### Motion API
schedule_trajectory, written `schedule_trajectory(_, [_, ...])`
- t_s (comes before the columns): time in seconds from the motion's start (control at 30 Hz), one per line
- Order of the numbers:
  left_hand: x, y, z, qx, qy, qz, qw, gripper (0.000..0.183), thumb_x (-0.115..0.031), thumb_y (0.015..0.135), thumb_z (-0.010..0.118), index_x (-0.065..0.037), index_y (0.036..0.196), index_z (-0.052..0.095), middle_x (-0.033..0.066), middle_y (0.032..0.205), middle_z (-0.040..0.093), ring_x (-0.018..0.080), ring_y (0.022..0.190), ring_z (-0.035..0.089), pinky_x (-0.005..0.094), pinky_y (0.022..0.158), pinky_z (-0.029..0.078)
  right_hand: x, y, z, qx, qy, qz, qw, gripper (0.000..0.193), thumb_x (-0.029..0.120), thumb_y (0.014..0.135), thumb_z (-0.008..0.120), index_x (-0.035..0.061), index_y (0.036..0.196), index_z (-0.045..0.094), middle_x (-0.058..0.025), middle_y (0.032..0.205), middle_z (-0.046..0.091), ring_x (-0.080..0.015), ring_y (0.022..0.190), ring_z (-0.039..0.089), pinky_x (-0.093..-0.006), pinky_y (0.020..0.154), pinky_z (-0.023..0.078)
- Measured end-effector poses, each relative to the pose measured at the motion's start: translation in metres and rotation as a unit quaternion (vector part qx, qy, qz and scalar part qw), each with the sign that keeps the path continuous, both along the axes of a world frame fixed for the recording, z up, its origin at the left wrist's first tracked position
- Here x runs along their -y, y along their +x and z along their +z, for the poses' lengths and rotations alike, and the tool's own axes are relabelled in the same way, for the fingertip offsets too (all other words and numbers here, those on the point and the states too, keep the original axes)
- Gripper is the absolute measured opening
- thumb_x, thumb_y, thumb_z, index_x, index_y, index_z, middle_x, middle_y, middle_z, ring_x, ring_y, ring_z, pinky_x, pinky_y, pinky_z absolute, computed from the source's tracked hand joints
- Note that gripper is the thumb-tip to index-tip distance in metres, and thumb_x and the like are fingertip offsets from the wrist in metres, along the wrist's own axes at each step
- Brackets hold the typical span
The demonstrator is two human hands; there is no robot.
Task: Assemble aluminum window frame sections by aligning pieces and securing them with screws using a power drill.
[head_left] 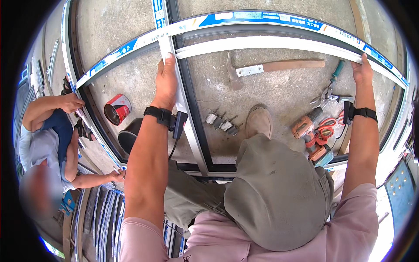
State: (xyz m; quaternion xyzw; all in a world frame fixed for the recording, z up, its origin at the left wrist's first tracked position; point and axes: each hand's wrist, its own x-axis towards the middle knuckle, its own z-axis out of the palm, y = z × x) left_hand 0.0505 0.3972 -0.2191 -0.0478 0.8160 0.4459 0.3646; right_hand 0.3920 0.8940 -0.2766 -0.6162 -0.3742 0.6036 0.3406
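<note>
A large aluminium window frame (192, 131) with dark inner edges and blue-and-white protective film lies in front of me. My left hand (166, 83) is closed around its upright middle bar, the thumb close to the left end of a long white strip (262, 42). This strip runs just below the frame's film-covered crossbar (244, 18). Near the strip's right end, my right hand (362, 73) grips it from below, thumb on top; its other fingers are partly hidden. Each wrist wears a black strap with a small device.
Inside the frame on the concrete lie a hammer (279, 65), snips (325, 94), an orange power drill (305, 124), red-handled scissors (325, 131), small metal fittings (220, 122) and a red can (118, 109). A co-worker (48, 139) squats at left, one hand on the frame. My shoe (259, 121) stands inside it.
</note>
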Motion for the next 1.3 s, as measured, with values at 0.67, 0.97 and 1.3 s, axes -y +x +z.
schedule_trajectory(0.67, [0.016,-0.007,-0.028,0.055,0.066,0.078,0.993,0.072,-0.051,0.094,0.047,0.003,0.139,0.037,0.0179,0.137,0.045,0.0258,0.126,0.042,0.0354,0.107,0.029,0.008,-0.006,-0.002,0.118,0.035,-0.012,0.992,0.031,0.014,0.094,0.058,-0.0006,0.121,0.049,-0.0169,0.108,0.062,-0.0308,0.087,0.066,-0.0434,0.071,0.059])
schedule_trajectory(0.97, [0.017,-0.008,-0.031,0.048,0.072,0.074,0.993,0.068,-0.051,0.094,0.047,0.003,0.136,0.042,0.0162,0.132,0.049,0.0239,0.12,0.046,0.0337,0.104,0.032,0.012,-0.01,0.005,0.062,0.042,-0.036,0.997,0.034,0.012,0.096,0.054,-0.0034,0.124,0.045,-0.0217,0.114,0.059,-0.038,0.096,0.064,-0.051,0.082,0.057])
schedule_trajectory(1.3, [0.008,-0.003,-0.021,0.013,0.05,0.054,0.997,0.072,-0.05,0.095,0.047,0.006,0.139,0.035,0.0204,0.138,0.044,0.0272,0.126,0.043,0.0354,0.107,0.03,0.002,-0.004,0.0,0.096,0.043,-0.013,0.994,0.033,0.01,0.097,0.05,-0.006,0.124,0.042,-0.0241,0.116,0.057,-0.04,0.099,0.064,-0.054,0.082,0.058])
